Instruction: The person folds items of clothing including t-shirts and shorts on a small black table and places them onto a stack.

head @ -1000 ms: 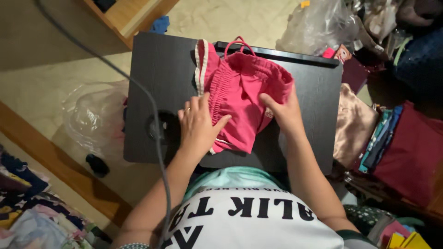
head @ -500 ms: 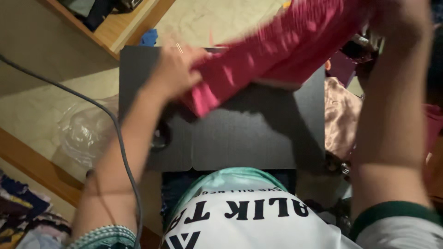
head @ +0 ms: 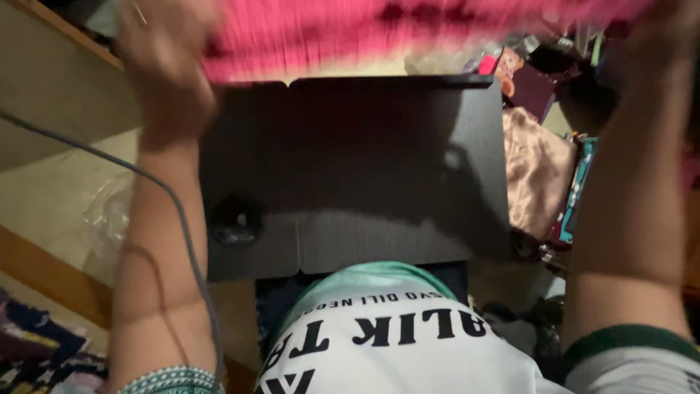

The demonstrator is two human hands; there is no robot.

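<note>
Pink garment (head: 408, 29) stretched blurred across top of frame, grasped by left hand (head: 164, 69) and right hand (head: 667, 36) above black table (head: 350, 168).

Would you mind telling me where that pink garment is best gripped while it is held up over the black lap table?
Probably at its two outer ends, coming in from either side. The pink garment is stretched wide and blurred above the black lap table, with the left hand at one end and the right hand at the other, so the cloth hangs spread rather than bunched.
</note>
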